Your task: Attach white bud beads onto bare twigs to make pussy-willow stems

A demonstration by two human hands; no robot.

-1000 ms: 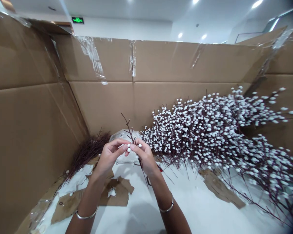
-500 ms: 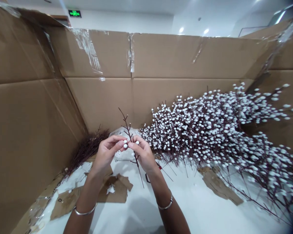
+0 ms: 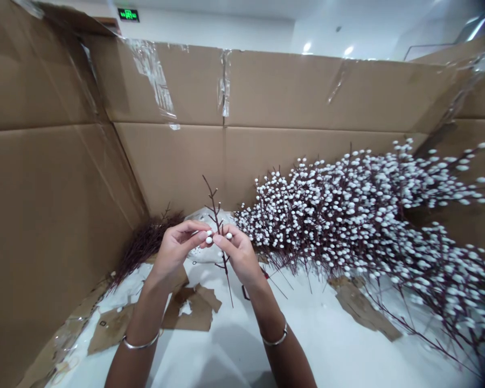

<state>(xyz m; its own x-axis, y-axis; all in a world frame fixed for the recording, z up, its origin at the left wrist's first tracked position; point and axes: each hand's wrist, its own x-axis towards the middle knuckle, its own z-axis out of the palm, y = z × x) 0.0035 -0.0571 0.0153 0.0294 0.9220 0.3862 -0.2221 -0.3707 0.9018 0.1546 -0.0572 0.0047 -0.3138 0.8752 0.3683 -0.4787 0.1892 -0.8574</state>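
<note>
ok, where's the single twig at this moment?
In the head view, just left of centre, the single twig slants in the right hand, beside the left hand, with the white-budded branches to its right.

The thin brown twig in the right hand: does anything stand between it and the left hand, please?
Yes, small things: two white buds at the fingertips of the left hand, and the thumb tip of the right hand, which covers part of the twig. Nothing else visible is in between.
</note>
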